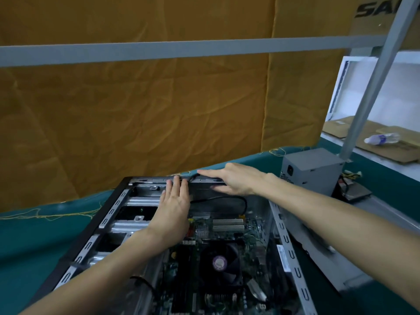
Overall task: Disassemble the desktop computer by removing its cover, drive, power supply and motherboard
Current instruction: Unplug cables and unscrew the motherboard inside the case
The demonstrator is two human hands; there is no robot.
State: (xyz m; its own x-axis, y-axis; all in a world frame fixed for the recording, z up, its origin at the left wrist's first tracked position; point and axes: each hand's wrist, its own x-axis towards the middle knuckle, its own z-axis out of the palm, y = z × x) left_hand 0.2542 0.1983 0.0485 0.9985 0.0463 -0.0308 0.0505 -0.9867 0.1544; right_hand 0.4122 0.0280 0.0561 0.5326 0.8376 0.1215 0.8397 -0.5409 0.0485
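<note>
The open desktop case (pixel 106 214) lies on its side on the teal table, cover off. Inside it sits the motherboard (pixel 227 226) with a black CPU fan (pixel 221 262). My left hand (pixel 172 205) lies flat with straight fingers at the far end of the case, over the drive bays. My right hand (pixel 229 180) reaches across with straight fingers and rests on a dark drive (pixel 216 201) at the case's far end. A black cable (pixel 241 201) loops beside the drive. The grey power supply (pixel 311 171) stands outside the case on the table to the right.
An orange cloth (pixel 136 110) hangs behind the table, crossed by a grey metal bar (pixel 181 48). A slanted grey post (pixel 372 76) rises at the right. Flat cardboard (pixel 375 144) and a plastic bottle (pixel 381 138) lie at the far right. The removed grey panel (pixel 318 246) lies right of the case.
</note>
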